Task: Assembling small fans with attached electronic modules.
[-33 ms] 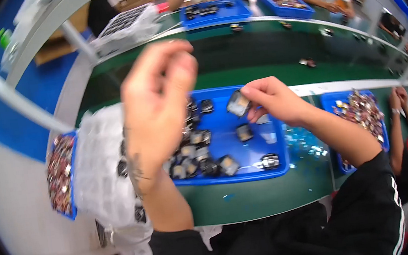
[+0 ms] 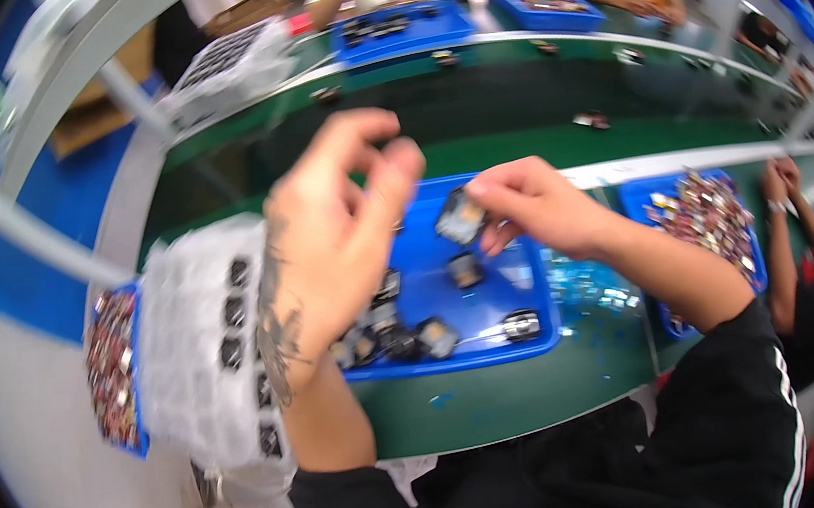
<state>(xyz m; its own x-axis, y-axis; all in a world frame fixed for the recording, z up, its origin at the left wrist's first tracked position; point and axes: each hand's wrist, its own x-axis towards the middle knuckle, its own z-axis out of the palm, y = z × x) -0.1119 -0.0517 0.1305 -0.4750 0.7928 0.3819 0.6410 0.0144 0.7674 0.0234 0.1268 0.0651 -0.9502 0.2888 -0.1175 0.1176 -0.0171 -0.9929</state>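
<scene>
My right hand (image 2: 537, 209) pinches a small dark block (image 2: 460, 216) with a grey face and a tan square on it, between thumb and fingers. The block is above a blue tray (image 2: 543, 284). My left hand (image 2: 343, 221) hangs over the tray's left side, slightly blurred, its fingers curved and thumb apart, with nothing visible in it. Beneath it lie several black blocks (image 2: 395, 341), partly covered by the hand and forearm. Another block (image 2: 465, 269) is just below the held one, and a black, shiny block (image 2: 521, 325) sits near the tray's right front corner.
Left of the blue tray is a white plastic tray (image 2: 192, 349) with black blocks in some cells. Bins of shiny small parts stand at far left (image 2: 117, 372) and right (image 2: 704, 220). Blue scraps (image 2: 587, 289) litter the table. Co-workers sit across and at right.
The view has shifted, so the surroundings appear further left. My left hand has moved right relative to the trays, uncovering more blocks in the white tray. My right hand keeps its block.
</scene>
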